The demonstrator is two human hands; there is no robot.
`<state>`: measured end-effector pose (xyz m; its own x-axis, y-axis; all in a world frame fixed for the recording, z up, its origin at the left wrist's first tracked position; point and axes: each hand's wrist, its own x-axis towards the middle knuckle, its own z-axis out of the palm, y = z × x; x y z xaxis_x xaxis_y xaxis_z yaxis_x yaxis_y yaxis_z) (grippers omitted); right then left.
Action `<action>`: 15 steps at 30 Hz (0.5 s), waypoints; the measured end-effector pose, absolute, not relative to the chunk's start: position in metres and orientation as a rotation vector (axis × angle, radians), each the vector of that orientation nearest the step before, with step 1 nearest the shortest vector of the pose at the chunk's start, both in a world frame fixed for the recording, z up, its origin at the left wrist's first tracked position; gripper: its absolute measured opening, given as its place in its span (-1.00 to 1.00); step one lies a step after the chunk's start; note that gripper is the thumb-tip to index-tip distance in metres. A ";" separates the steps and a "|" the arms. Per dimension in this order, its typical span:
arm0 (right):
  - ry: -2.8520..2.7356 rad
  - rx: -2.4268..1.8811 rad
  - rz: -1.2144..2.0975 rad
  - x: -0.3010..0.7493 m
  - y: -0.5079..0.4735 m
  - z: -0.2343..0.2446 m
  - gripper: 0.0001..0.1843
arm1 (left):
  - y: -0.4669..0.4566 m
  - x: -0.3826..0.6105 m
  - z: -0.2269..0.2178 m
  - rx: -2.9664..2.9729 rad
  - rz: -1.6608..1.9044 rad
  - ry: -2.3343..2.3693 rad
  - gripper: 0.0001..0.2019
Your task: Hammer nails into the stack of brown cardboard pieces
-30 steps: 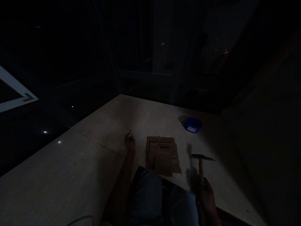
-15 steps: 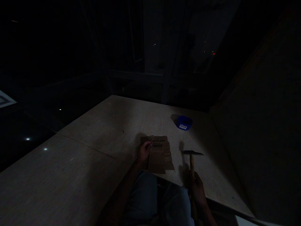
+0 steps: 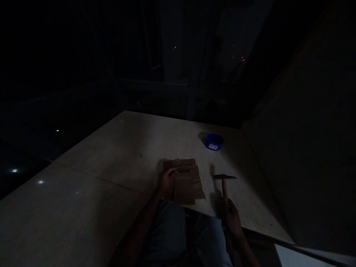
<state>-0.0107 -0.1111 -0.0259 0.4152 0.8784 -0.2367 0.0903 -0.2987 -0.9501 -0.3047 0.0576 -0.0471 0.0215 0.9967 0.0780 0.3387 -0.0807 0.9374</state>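
Observation:
My right hand (image 3: 233,219) is wrapped round the wooden handle of a hammer (image 3: 224,185). The hammer's dark metal head is raised to the right of some layered brown cardboard pieces (image 3: 184,189), apart from them. At the upper left of the cardboard is my left hand (image 3: 167,180), fingers pinched together near a row of several small dark nail-like pieces (image 3: 184,171). What those fingertips hold, if anything, is too dark and small to tell.
A blue plastic tub (image 3: 214,142) with a white label stands toward the back of the pale tabletop (image 3: 111,148). One small dark nail-like piece (image 3: 141,156) lies left of the cardboard. A wall (image 3: 300,167) rises along the right side, and dark window panes stand behind.
The view has shifted a little, so the table things appear slightly left and higher. Both hands keep nearly the same pose, with the hammer still raised beside the cardboard.

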 end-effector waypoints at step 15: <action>-0.828 -1.702 1.084 -0.015 -0.110 -0.022 -0.37 | 0.053 -0.301 -0.045 1.538 1.022 1.363 -0.79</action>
